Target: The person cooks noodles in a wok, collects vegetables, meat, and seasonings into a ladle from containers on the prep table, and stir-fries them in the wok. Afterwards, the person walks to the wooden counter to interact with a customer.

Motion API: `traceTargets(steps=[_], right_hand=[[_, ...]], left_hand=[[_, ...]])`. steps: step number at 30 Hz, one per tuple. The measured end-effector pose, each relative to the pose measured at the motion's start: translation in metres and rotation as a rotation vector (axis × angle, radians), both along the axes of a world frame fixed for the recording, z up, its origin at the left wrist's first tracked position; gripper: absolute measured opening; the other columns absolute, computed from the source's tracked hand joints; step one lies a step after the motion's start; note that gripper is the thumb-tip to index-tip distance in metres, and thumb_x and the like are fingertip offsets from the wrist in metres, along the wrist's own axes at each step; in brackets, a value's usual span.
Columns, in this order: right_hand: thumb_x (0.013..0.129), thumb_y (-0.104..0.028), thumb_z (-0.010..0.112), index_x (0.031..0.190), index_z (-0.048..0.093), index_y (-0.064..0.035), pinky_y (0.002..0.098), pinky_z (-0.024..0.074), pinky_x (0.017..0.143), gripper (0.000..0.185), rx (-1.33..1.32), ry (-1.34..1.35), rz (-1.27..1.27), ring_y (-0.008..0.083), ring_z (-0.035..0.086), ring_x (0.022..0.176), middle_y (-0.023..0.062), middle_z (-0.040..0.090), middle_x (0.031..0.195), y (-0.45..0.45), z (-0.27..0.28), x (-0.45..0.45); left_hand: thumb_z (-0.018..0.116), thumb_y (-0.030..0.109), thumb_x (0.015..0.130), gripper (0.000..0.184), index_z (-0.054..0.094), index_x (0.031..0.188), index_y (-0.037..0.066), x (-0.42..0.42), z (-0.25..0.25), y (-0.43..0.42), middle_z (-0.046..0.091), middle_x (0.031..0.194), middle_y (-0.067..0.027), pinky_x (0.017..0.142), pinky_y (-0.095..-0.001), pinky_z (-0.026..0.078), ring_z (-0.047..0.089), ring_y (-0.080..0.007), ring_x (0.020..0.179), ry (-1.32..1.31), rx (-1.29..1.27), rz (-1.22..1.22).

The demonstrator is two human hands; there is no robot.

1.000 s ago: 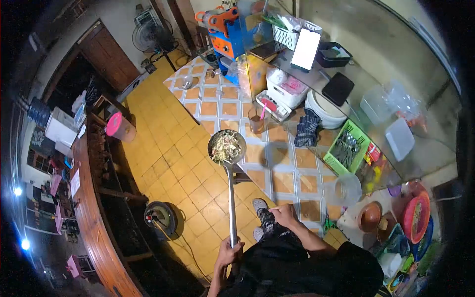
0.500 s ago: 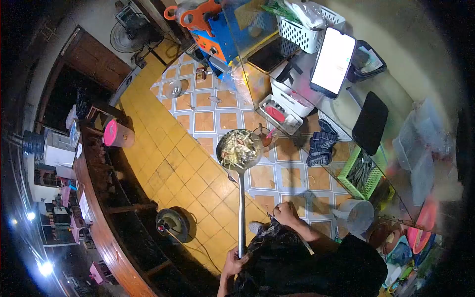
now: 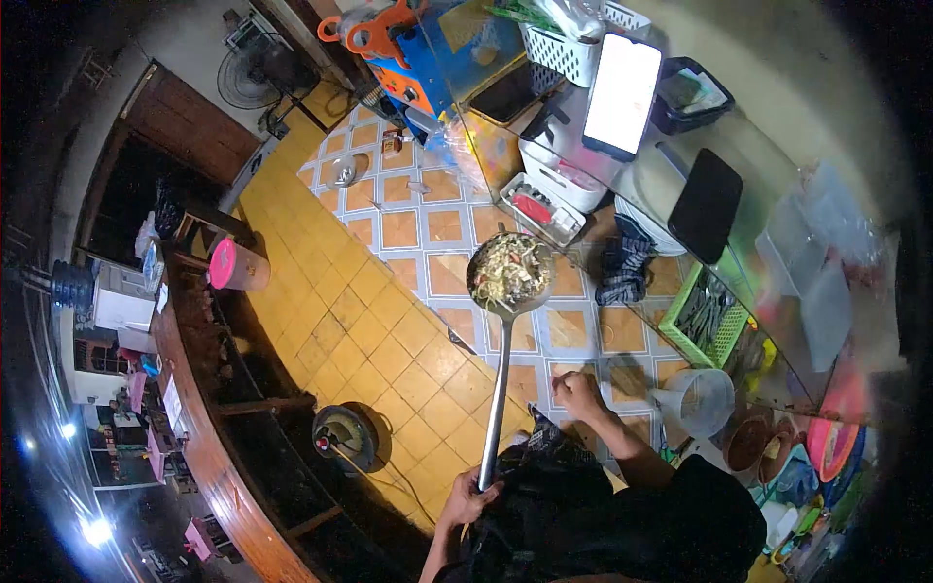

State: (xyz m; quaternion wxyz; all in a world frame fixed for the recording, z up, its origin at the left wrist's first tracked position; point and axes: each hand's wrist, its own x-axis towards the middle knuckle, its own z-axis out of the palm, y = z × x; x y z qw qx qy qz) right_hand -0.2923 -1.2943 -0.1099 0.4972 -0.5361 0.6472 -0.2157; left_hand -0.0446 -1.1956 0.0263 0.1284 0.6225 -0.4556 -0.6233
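Steel ladle [image 3: 498, 408], long handle, bowl up, loaded with a pale shredded food mix [image 3: 510, 268] with reddish bits. Left hand [image 3: 470, 500] grips the lower end of the handle, fingers wrapped around it. Handle runs up and slightly right in view; bowl sits over the near side of the tile-patterned table [image 3: 567, 324]. Can't tell how high above it.

Right hand [image 3: 581, 396]: fingers curled closed, over the table's near part, right of the handle and apart from it. Can't tell if anything is inside the fist.

Near the right hand: clear plastic pitcher [image 3: 704, 402]. Behind that, green basket [image 3: 684, 344] with metal cutlery [image 3: 706, 309] in it. Dark patterned cloth [image 3: 624, 262] lies between basket and ladle bowl. White tray [image 3: 575, 229] with small items just beyond the bowl.

Lit phone [image 3: 622, 92] and dark phone [image 3: 707, 206] at the glass shelf. Left side: yellow tiled floor [image 3: 340, 330], pink-lidded tub [image 3: 238, 266], wooden counter [image 3: 216, 466].
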Motion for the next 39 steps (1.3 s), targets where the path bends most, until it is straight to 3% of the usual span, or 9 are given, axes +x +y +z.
traceTargets(steps=[12,14,17,22,23,27,31,36,39], right_hand=[[0.087,-0.032,0.048,0.059,0.060,-0.0019,0.0369,0.0448,0.056,0.043,-0.481,0.335,-0.215,0.0284,0.058,0.053,0.0149,0.056,0.053,0.136,0.034,-0.032],[0.084,-0.024,0.053,0.072,0.060,0.0002,0.0398,0.0456,0.061,0.028,-0.300,0.232,-0.173,0.0342,0.060,0.067,0.0175,0.059,0.069,0.168,0.047,-0.054],[0.085,-0.023,0.054,0.072,0.060,-0.0003,0.0380,0.0451,0.059,0.026,-0.330,0.324,-0.228,0.0317,0.060,0.067,0.0170,0.060,0.071,0.229,0.090,-0.087],[0.083,-0.017,0.056,0.084,0.062,-0.0043,0.0357,0.0481,0.063,0.014,-0.549,0.451,-0.709,0.0311,0.060,0.069,0.0163,0.061,0.074,0.321,0.105,-0.183],[0.081,-0.014,0.055,0.087,0.062,-0.0061,0.0403,0.0482,0.064,0.012,-0.490,0.754,-0.707,0.0341,0.060,0.070,0.0183,0.061,0.074,0.336,0.106,-0.210],[0.079,-0.012,0.056,0.089,0.062,-0.0049,0.0433,0.0482,0.066,0.014,-0.283,1.134,-0.751,0.0355,0.061,0.075,0.0185,0.063,0.082,0.372,0.119,-0.294],[0.078,-0.012,0.056,0.098,0.062,-0.0108,0.0437,0.0496,0.070,0.021,0.144,1.153,-0.554,0.0353,0.060,0.083,0.0176,0.062,0.092,0.388,0.139,-0.326],[0.078,-0.013,0.054,0.105,0.061,-0.0220,0.0435,0.0488,0.075,0.029,0.215,1.098,-0.580,0.0325,0.061,0.086,0.0150,0.062,0.093,0.416,0.037,-0.404],[0.076,-0.011,0.055,0.104,0.061,-0.0194,0.0435,0.0483,0.074,0.029,0.055,0.937,-0.480,0.0318,0.061,0.085,0.0140,0.063,0.092,0.418,0.105,-0.387]], left_hand=[[0.062,0.016,0.078,0.017,0.049,0.076,0.006,-0.007,-0.020,0.098,0.044,0.063,0.0028,0.054,-0.0241,0.034,0.040,-0.0082,0.060,0.181,-0.086,-0.142],[0.061,0.012,0.078,0.014,0.049,0.078,0.005,-0.011,-0.039,0.116,0.044,0.062,0.0024,0.049,-0.0232,0.035,0.042,-0.0078,0.055,0.278,-0.081,-0.131],[0.061,0.009,0.078,0.013,0.049,0.079,0.004,-0.032,-0.025,0.139,0.046,0.061,0.0013,0.044,-0.0235,0.038,0.044,-0.0081,0.048,0.314,0.029,-0.206],[0.060,0.011,0.079,0.013,0.051,0.083,0.003,-0.049,-0.030,0.182,0.048,0.059,0.0001,0.039,-0.0245,0.038,0.045,-0.0089,0.044,0.328,-0.021,-0.314],[0.060,0.011,0.080,0.013,0.052,0.084,0.002,-0.053,-0.030,0.190,0.047,0.059,0.0005,0.042,-0.0240,0.038,0.045,-0.0087,0.046,0.336,-0.021,-0.325],[0.061,0.010,0.079,0.012,0.052,0.082,0.001,-0.062,-0.039,0.202,0.046,0.062,0.0016,0.050,-0.0233,0.036,0.042,-0.0079,0.055,0.258,-0.121,-0.476],[0.062,0.009,0.078,0.013,0.052,0.080,0.001,-0.090,-0.030,0.218,0.046,0.065,0.0020,0.053,-0.0236,0.035,0.040,-0.0078,0.060,0.271,-0.093,-0.438],[0.064,0.010,0.076,0.014,0.052,0.079,0.003,-0.150,-0.028,0.239,0.048,0.067,0.0024,0.055,-0.0237,0.035,0.041,-0.0078,0.061,0.232,-0.044,-0.428],[0.064,0.010,0.076,0.014,0.051,0.077,0.004,-0.192,-0.032,0.256,0.047,0.064,0.0027,0.053,-0.0242,0.035,0.041,-0.0081,0.058,0.224,0.007,-0.397]])
